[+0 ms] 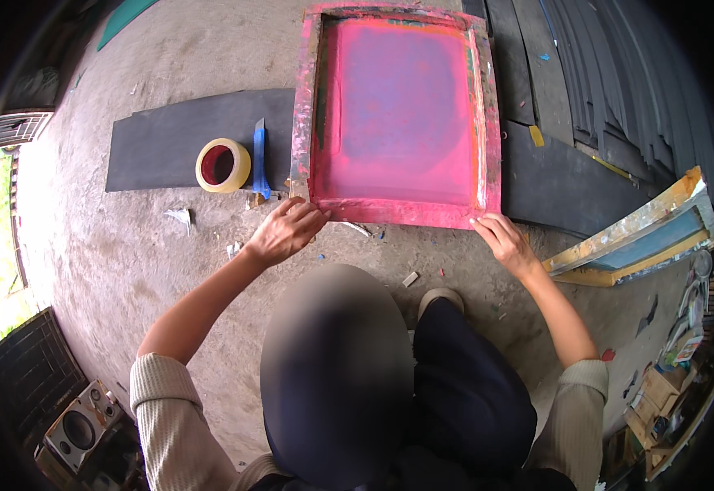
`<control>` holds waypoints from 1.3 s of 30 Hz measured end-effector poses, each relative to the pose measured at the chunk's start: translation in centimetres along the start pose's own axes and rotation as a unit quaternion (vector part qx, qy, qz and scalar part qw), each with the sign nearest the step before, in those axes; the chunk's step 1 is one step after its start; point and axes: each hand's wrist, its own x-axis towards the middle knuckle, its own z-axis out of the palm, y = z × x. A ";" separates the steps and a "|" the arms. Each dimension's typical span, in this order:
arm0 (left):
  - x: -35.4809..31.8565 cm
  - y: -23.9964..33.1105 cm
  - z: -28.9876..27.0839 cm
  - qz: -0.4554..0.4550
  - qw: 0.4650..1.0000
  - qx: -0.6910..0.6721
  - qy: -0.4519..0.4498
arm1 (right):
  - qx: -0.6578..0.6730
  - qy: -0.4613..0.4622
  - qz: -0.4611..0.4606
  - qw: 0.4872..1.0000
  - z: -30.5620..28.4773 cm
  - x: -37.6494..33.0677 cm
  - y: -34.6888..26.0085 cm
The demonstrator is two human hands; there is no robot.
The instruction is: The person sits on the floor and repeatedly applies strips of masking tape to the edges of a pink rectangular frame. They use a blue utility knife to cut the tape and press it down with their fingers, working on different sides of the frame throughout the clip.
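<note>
A wooden screen-printing frame (406, 214), stained bright pink, lies in front of me with its pink and purplish mesh (398, 106) inside. My left hand (285, 231) is closed at its near left corner, fingers curled against the wood. At the near right corner my right hand (504, 244) pinches the edge between thumb and fingers. Under the frame, dark flat sheets (177, 135) stick out on both sides. Left of the frame, a roll of yellowish packing tape (242, 168) and a blue utility knife (260, 168) rest on the left sheet.
Another printing frame (631, 225), yellow-edged, stands tilted at the right. Long dark strips (635, 74) are piled at the far right. Scraps (179, 218) litter the concrete floor (218, 82). A speaker (79, 430) sits at the lower left, and wooden boxes (660, 393) at the lower right.
</note>
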 end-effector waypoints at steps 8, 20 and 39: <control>0.9 3.2 -0.3 -0.153 0.984 -0.061 0.072 | -0.008 0.104 0.181 0.978 2.5 0.6 -4.7; 6.6 11.3 3.9 -0.300 0.952 -0.064 0.022 | 0.038 0.032 0.154 0.987 8.1 7.5 -11.1; 7.1 11.2 3.3 -0.311 0.949 -0.051 0.010 | -0.032 0.104 0.234 0.966 7.0 4.9 -9.5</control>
